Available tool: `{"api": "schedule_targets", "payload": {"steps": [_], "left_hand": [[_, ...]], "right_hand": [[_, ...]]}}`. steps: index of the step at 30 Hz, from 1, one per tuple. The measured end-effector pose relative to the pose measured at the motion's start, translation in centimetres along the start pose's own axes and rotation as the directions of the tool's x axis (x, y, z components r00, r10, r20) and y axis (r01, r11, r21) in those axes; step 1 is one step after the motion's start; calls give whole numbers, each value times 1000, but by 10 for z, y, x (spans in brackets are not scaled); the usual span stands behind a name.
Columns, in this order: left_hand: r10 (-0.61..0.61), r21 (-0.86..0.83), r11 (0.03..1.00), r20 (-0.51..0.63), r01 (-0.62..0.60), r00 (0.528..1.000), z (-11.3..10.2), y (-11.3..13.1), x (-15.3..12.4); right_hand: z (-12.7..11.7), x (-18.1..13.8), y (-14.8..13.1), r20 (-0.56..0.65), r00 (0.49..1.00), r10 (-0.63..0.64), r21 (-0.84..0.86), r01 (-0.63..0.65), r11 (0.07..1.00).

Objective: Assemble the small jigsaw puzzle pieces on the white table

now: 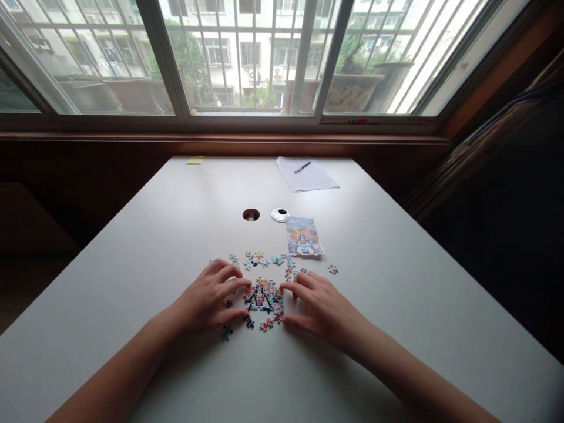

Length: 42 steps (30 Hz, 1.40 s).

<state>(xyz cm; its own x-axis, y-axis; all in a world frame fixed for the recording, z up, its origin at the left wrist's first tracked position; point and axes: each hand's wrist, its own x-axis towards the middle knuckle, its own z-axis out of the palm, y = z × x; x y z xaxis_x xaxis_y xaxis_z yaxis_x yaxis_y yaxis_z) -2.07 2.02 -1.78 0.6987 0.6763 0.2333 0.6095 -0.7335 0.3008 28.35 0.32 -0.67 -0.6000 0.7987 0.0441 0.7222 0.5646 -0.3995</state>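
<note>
On a white table (132,235) below a window (247,120):

Hands, two. Left hand (215,296): thumb and forefinger parted, tips at the left edge of the puzzle section; remaining fingers bent. Right hand (319,302): thumb and forefinger likewise parted, tips at the right edge. Whether either presses on it cannot be told.

Puzzle section (263,296), one: joined, flat, lying between the hands near the middle of the table; outline uneven at the top.

Loose pieces: too small and overlapped to count exactly. One scattered row (258,258) beyond the section; one small group (332,269) off to the right; one cluster (267,325) just below the section; one blue piece (226,333) below the left hand. Others partly hidden by the fingers.

Picture card (304,236), one: beyond the right hand, its far left corner by the metal ring.

Metal ring (277,217), one. Round hole (251,215), one, left of the ring.

Paper (315,176), at the far edge; sheet count unclear. Pen (302,167), one, lying on it.

Yellow strip (194,160), at the far left corner.

Edges and room: side edges slant outward toward the viewer; broad tabletop extends outside each hand. Within the hands, room is narrow, pieces lying close to the fingers.
</note>
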Motion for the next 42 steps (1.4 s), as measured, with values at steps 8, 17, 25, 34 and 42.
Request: {"api": "schedule_targets", "payload": {"steps": [8, 17, 25, 34, 42], "left_hand": [[-1, -6, 1000, 6, 1, 1000, 1, -2, -1], [-6, -25, 1000, 6, 6, 1000, 1, -1, 0], [16, -17, 1000, 9, -16, 1000, 0, -1, 0], [126, 174, 976, 24, -128, 992, 3, 22, 3], [158, 257, 953, 42, -163, 987, 8, 28, 6]], "right_hand": [[8, 0, -2, -1, 1000, 19, 33, -19, 999], [10, -1, -4, -14, 999, 34, 52, -33, 998], [6, 0, -2, -9, 1000, 18, 60, -17, 998], [9, 6, -2, -101, 995, 21, 38, -17, 999], [13, 9, -4, -103, 994, 23, 71, -15, 997]]}}
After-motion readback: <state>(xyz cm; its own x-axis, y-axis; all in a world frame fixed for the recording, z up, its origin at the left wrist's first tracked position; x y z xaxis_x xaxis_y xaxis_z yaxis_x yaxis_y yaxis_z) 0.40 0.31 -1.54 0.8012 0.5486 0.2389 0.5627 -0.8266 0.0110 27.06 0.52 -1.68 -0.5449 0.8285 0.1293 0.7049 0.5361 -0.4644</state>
